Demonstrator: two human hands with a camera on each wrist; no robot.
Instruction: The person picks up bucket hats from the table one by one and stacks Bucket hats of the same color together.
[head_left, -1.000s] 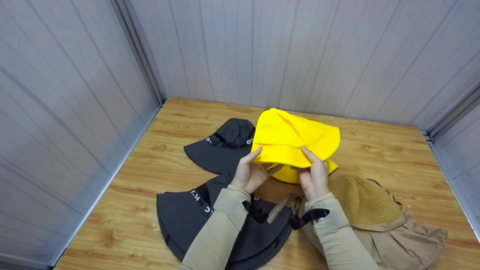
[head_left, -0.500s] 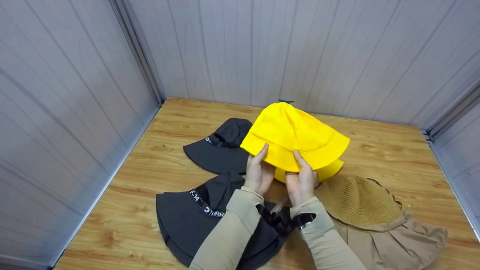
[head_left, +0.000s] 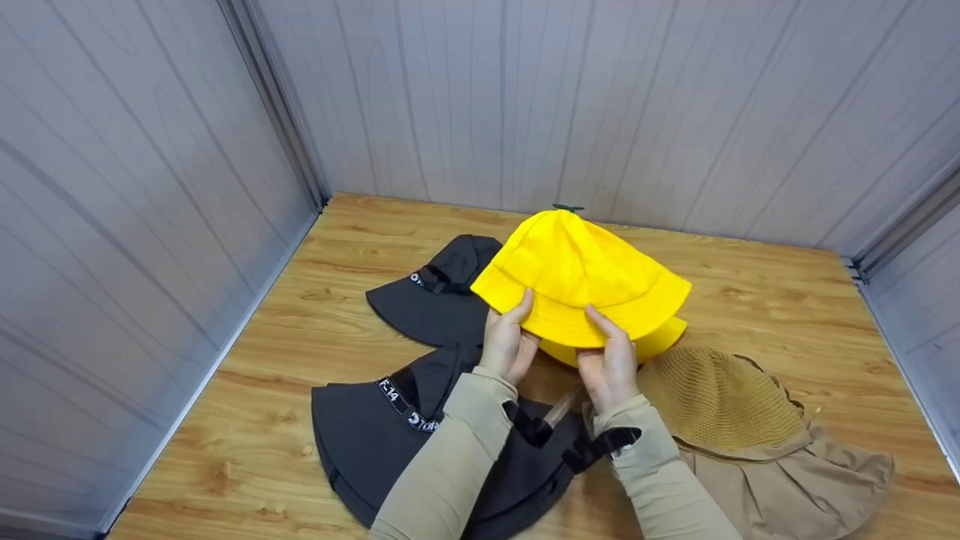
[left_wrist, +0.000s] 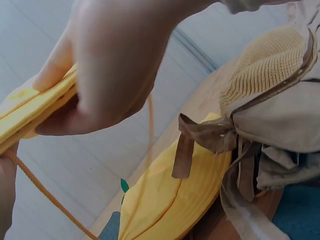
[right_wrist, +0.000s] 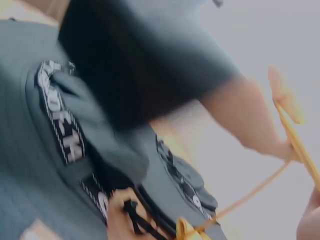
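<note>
A yellow bucket hat [head_left: 581, 270] with a small green sprout [head_left: 568, 207] on its crown is held up in both hands, crown up and tilted slightly. My left hand [head_left: 510, 346] pinches the front brim, thumb on the outside and fingers under it. Farther right along the same brim, my right hand [head_left: 609, 361] grips in the same way. A thin orange cord [left_wrist: 52, 200] hangs from the held hat in the left wrist view. Behind and below it lies a second yellow hat [head_left: 664, 336], mostly hidden in the head view.
Dark grey brimmed hats lie on the left, one farther back [head_left: 427, 311] and a stack nearer [head_left: 367, 435], partly under my left sleeve. A tan hat with a knitted crown [head_left: 724, 401] and ribbon ties lies at right. Pale panels [head_left: 480, 97] wall the wooden table [head_left: 247, 420].
The held yellow hat has been turned and its brim straightened, bringing the green sprout into view. Over the last half second, it shifted slightly left and down with both hands.
</note>
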